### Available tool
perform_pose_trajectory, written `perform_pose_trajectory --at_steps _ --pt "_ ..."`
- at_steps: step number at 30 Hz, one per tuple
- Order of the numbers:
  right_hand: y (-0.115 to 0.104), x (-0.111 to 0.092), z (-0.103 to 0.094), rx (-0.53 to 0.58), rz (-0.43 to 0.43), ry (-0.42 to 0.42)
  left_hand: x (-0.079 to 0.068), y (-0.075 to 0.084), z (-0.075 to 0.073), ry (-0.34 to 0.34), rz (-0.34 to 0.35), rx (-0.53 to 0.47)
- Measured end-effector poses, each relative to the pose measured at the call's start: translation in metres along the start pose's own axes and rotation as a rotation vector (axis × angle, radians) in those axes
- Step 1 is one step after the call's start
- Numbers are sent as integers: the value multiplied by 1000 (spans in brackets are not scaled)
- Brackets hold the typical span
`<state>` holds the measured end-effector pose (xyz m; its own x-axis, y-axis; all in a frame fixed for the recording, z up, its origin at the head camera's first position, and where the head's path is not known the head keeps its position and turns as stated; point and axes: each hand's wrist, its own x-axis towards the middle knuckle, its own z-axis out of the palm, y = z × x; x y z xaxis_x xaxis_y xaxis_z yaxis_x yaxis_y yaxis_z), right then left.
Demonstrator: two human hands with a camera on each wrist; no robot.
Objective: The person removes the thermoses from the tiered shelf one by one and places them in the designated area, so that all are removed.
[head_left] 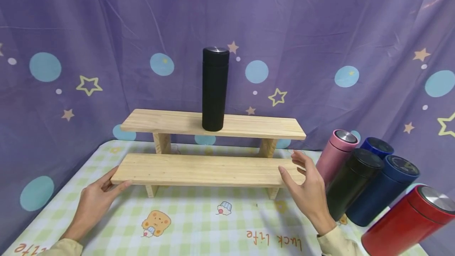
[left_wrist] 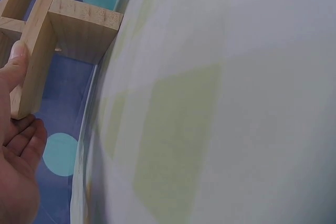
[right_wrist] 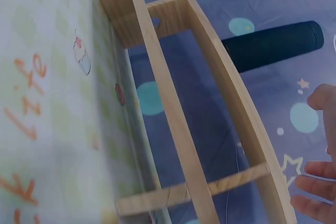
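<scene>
A two-tier wooden shelf (head_left: 206, 171) stands on the table, and a tall black thermos flask (head_left: 215, 90) is upright on its upper plank. At the lower plank's left end, my left hand (head_left: 93, 204) grips the corner. In the left wrist view, the thumb (left_wrist: 19, 53) presses the plank's edge, with the other fingers curled at its end. My right hand (head_left: 308, 189) is held by the lower plank's right end, thumb and fingers apart, nothing between them. The right wrist view shows those fingers (right_wrist: 315, 187) beside the shelf and the black flask on its side in that view.
Close by my right hand stand a pink flask (head_left: 335, 153), a dark green flask (head_left: 353, 185), a blue flask (head_left: 378, 147), a navy flask (head_left: 382, 191) and a red flask (head_left: 405, 224). A checked cloth (head_left: 192, 224) covers the table. Behind it hangs a purple curtain (head_left: 142, 23).
</scene>
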<state>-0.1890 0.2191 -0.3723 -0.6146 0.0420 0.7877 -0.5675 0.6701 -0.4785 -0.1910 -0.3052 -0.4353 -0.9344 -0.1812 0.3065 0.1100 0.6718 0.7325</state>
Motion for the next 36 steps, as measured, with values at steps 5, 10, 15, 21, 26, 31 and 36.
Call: perform_pose_trajectory --at_steps 5,10,15,21,26,31,36 --pt "3 -13 -15 -55 27 -17 0 0 1 5 2 -2" --pt "6 -26 -30 -103 30 -2 1 1 0 -7 0 6" --pt "11 -37 -45 -117 26 30 1 1 0 -6 -7 11" --pt "12 -49 -59 -180 139 27 1 1 -2 -14 -21 16" --pt "10 -57 -67 -230 238 68 1 2 -3 -15 -15 13" --pt "14 -65 -75 -241 320 116 0 2 -1 -2 -5 -17" --pt "19 -71 -83 -249 345 178 0 2 0 7 5 -18"
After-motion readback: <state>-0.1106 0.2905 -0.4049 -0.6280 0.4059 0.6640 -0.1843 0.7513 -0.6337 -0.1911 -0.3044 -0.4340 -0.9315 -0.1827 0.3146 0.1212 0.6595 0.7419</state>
